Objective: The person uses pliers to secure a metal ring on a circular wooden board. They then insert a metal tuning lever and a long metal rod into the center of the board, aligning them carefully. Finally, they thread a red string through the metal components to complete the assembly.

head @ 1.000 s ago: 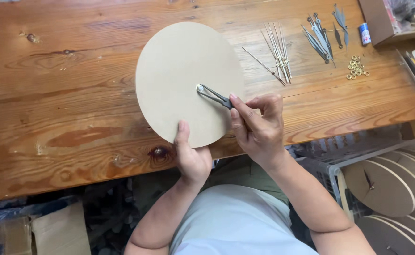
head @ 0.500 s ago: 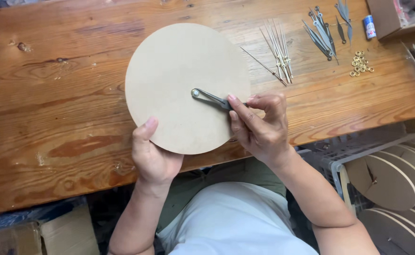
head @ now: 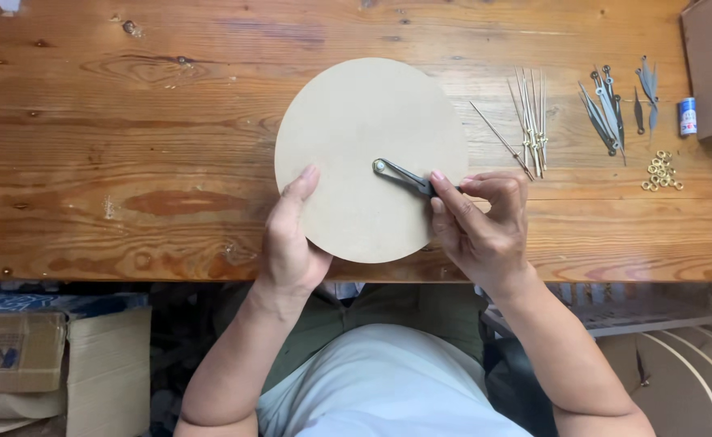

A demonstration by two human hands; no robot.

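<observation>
I see a round, flat, pale tan fibreboard disc [head: 364, 137] lying on the wooden surface [head: 129, 121], centre of frame, its lower edge reaching the near rim. A dark metal clock hand [head: 404, 176] lies on it, its ring end at the disc's middle. My right hand [head: 481, 222] pinches the hand's outer end between thumb and fingers; my left hand [head: 291, 239] grips the disc's lower-left edge, thumb on top. Versus half a second ago: the disc sits further right, ring now centred.

light: bright, even, diffuse | shadows: soft, faint under the round board [head: 370, 158] | glare: mild sheen on wooden table [head: 129, 121] | focus: sharp, no blur
</observation>
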